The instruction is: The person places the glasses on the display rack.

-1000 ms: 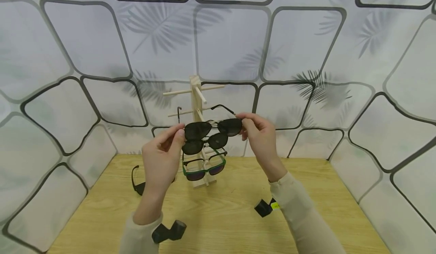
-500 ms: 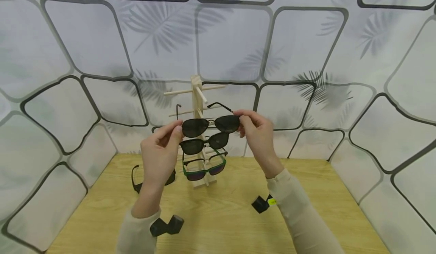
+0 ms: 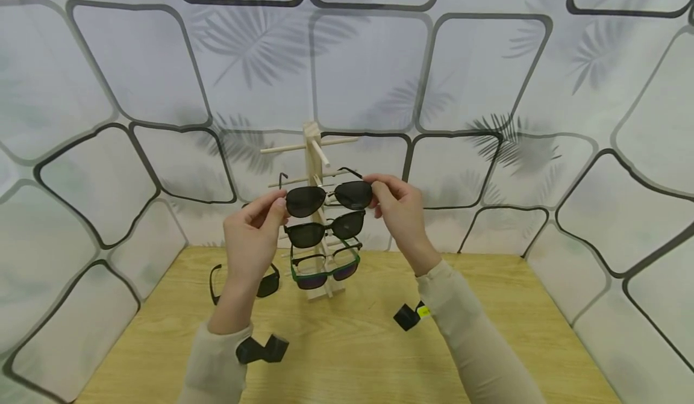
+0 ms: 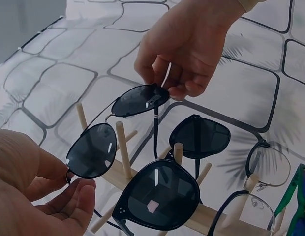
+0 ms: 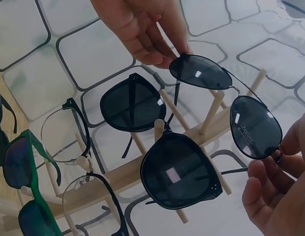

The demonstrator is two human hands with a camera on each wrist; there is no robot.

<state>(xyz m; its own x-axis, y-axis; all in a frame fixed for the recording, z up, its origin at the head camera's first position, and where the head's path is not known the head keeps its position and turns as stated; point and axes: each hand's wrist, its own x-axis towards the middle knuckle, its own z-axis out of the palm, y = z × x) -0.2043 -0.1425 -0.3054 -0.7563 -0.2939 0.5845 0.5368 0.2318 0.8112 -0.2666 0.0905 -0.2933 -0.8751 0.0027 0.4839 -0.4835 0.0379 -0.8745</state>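
Observation:
Both hands hold one pair of dark sunglasses (image 3: 306,202) with a thin metal bridge, in front of a wooden glasses stand (image 3: 313,157). My left hand (image 3: 250,235) pinches the frame at its left hinge, my right hand (image 3: 398,217) at its right hinge. The temples extend back on either side of the post, near a middle peg. Just below, black sunglasses (image 5: 179,172) hang on the stand. Under them are clear half-rim glasses (image 5: 64,130) and green-framed sunglasses (image 3: 311,281). In the left wrist view, the held sunglasses (image 4: 93,150) overlap the pegs.
Another pair of black sunglasses (image 3: 268,285) lies on the wooden table (image 3: 358,356), left of the stand and partly behind the left forearm. Wooden pegs (image 3: 282,149) stick out at the stand's top. A patterned backdrop (image 3: 368,67) surrounds the table.
Both hands have shifted the held sunglasses slightly left and towards the stand's centre line, the right hand moving more. The sunglasses on the table show more from behind the left arm.

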